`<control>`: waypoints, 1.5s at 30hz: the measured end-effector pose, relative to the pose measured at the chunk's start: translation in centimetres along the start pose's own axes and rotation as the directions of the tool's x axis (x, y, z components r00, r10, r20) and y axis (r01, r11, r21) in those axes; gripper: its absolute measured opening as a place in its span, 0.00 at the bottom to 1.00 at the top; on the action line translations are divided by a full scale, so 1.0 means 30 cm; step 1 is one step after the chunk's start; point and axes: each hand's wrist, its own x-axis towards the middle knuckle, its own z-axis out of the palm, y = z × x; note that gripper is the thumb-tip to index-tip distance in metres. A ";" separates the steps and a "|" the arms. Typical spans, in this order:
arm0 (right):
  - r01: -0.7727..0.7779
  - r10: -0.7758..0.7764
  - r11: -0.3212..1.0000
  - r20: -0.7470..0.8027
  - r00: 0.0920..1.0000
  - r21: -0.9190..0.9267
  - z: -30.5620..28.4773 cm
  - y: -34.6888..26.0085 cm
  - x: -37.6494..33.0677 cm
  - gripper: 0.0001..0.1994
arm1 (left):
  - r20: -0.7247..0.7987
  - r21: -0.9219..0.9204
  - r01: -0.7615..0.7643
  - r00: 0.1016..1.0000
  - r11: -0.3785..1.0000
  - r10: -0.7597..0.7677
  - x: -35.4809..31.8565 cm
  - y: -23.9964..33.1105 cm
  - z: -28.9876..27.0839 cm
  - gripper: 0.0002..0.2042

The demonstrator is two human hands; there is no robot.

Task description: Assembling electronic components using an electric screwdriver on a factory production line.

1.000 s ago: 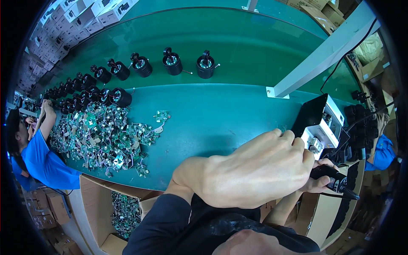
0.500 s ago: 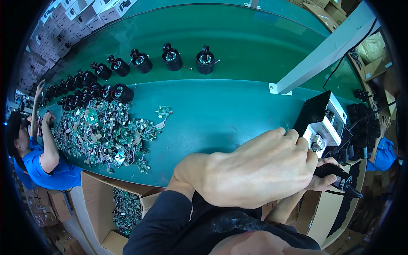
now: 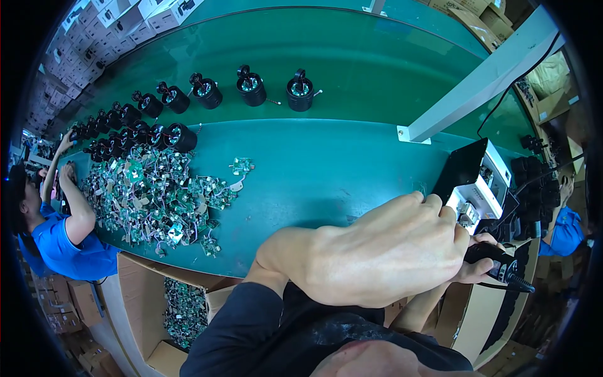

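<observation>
**A:** What did you have in front of you, biggest first?

**B:** The green workbench [image 3: 326,169] filled most of my view, with a white post [image 3: 483,75] slanting over it at the right. On the left of it lay a wide heap of small green circuit boards [image 3: 151,195], with one board [image 3: 241,166] lying apart near the middle. Behind the heap stood rows of black round housings [image 3: 207,91]. A cardboard box [image 3: 182,308] under the near edge held more boards. A co-worker in a blue shirt [image 3: 59,251] leaned in at the far left.

**A:** And your own hands?

**B:** My left hand [image 3: 383,251] reached across to the right edge, fingers curled together, the tips on a white-and-black fixture [image 3: 480,185] standing there. I couldn't tell whether anything was pinched under them; the back of the hand hid it. My right hand [image 3: 468,267] sat below it, mostly covered, closed on a black handheld tool [image 3: 499,264] with a cable trailing off to the right.

**A:** How did you judge the tool would handle?

**B:** Rigid and light enough for one hand, I reckoned, with a hard plastic body that could twist if held loosely. I'd have gripped it round the thick middle of the body, clear of the cable end. The fixture looked stiff but tippable, with small parts on its face that seemed delicate, so I'd have steadied it by the casing rather than the front.
</observation>
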 end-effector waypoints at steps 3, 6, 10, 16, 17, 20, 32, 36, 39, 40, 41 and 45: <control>0.009 -0.009 1.000 0.000 1.000 -0.016 0.001 -0.003 -0.003 0.30 | 0.006 0.018 -0.010 1.000 1.000 0.010 0.000 -0.002 0.006 0.07; 0.006 -0.006 0.999 -0.002 1.000 -0.048 0.010 -0.009 -0.010 0.31 | 0.009 0.027 -0.026 1.000 0.999 0.026 -0.003 -0.009 0.016 0.07; 0.015 -0.015 1.000 0.000 1.000 -0.026 0.006 -0.007 -0.005 0.31 | 0.039 0.014 -0.006 0.999 1.000 0.005 0.007 -0.009 0.012 0.08; 0.005 -0.005 0.999 -0.004 1.000 0.031 0.007 0.008 -0.003 0.30 | 0.036 -0.025 -0.011 0.999 1.000 0.012 0.003 -0.020 0.012 0.09; 0.004 -0.004 0.999 -0.003 1.000 0.033 0.010 0.005 -0.002 0.30 | 0.036 -0.024 -0.009 0.999 1.000 0.009 0.002 -0.018 0.011 0.09; 0.001 -0.002 1.000 -0.008 1.000 -0.019 0.028 -0.024 0.011 0.30 | 0.039 0.020 -0.001 0.999 1.000 0.001 0.005 -0.012 0.004 0.08; 0.022 -0.029 0.997 -0.096 0.995 -0.072 0.060 -0.042 0.015 0.30 | 0.101 0.044 -0.047 0.994 0.998 0.042 0.004 -0.015 0.007 0.08; 0.020 -0.021 0.999 -0.032 0.999 -0.026 0.055 -0.031 0.004 0.30 | 0.100 0.037 -0.010 0.995 0.999 0.006 -0.002 -0.011 0.005 0.11; 0.043 -0.044 0.992 -0.009 0.999 -0.116 0.080 -0.068 0.014 0.29 | 0.148 0.052 -0.012 0.989 0.999 0.005 0.016 -0.007 0.021 0.12; 0.050 -0.050 0.998 -0.014 0.999 -0.049 0.074 -0.059 0.014 0.28 | 0.168 0.080 0.009 0.986 0.997 -0.022 0.016 -0.010 0.013 0.13; 0.058 -0.057 0.998 -0.018 0.998 0.019 0.064 -0.054 0.011 0.28 | 0.187 0.111 0.030 0.981 0.993 -0.050 0.018 -0.015 0.010 0.14; 0.106 -0.105 0.994 -0.018 0.994 0.010 0.068 -0.044 0.016 0.27 | 0.183 0.053 0.094 0.978 0.994 -0.102 0.036 -0.012 -0.006 0.16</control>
